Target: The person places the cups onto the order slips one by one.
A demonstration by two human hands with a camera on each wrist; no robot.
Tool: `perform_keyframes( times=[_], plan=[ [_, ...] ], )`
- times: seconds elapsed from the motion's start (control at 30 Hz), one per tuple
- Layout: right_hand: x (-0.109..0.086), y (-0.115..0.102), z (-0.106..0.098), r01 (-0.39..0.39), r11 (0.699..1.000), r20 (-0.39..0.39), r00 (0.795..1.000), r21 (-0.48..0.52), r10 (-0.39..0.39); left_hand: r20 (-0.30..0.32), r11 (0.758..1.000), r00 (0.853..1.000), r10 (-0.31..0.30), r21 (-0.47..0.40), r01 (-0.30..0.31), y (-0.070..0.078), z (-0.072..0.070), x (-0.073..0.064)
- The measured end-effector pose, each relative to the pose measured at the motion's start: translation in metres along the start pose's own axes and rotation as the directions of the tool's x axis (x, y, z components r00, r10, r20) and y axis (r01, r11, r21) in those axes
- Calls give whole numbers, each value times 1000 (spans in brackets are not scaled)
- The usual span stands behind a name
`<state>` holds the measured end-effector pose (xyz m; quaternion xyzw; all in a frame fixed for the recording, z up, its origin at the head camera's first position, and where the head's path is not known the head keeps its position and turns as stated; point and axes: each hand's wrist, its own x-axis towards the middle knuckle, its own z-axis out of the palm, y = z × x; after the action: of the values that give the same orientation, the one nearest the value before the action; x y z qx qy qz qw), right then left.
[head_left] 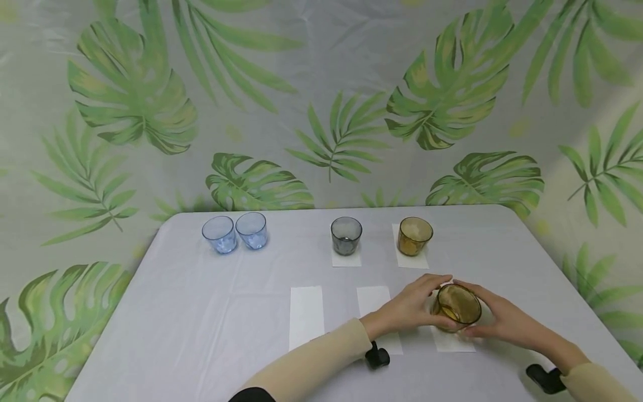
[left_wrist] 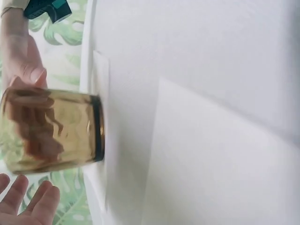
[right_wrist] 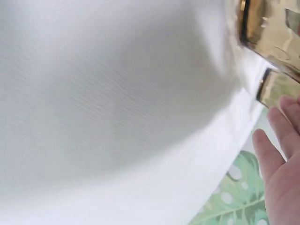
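Between my two hands stands an amber glass [head_left: 458,304], low over a white paper strip [head_left: 454,343] on the right of the table. My left hand [head_left: 409,304] curves round its left side, thumb across the front. From the right, my right hand [head_left: 504,318] cups it with the thumb at the front and fingers behind. Seen from the left wrist, the glass [left_wrist: 56,131] has its dark base close to the paper, with left fingertips [left_wrist: 28,201] right by its wall. In the right wrist view, right fingers [right_wrist: 276,136] extend beside the glass [right_wrist: 276,33].
Another amber glass [head_left: 414,237] and a grey glass [head_left: 346,237] stand on paper strips at the back. Two blue glasses [head_left: 220,235] sit side by side at the back left. More strips [head_left: 306,315] lie left of my hands. A leaf-patterned cloth [head_left: 341,139] hangs behind.
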<state>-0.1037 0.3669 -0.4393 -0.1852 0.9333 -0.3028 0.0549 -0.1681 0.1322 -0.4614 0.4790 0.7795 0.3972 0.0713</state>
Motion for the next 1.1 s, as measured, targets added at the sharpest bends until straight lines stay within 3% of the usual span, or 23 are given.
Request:
perform_keyframes(
  times=[0.23,0.4,0.53,0.7,0.9,1.1],
  plan=[
    [2,-12,-7,54,997,-31,998,-49,-56,-108,995,994,-24,-104,13,-8,-41,-19],
    [6,-22,-12,87,995,-25,996,-50,-88,-204,984,978,-52,-175,16,-19,-78,-43],
    [11,-31,-14,108,992,-23,994,-71,-110,-263,986,963,-63,-168,18,-30,-103,-67],
    [16,-43,-12,139,987,-27,990,-84,-141,-345,987,934,-88,-154,36,-45,-128,-97],
    [22,-53,-7,130,990,-6,991,-62,-130,-424,979,890,-166,-178,98,-59,-156,-131],
    [29,-60,1,156,986,7,988,-52,-156,-465,971,854,-234,-157,181,-42,-187,-163]
  ],
)
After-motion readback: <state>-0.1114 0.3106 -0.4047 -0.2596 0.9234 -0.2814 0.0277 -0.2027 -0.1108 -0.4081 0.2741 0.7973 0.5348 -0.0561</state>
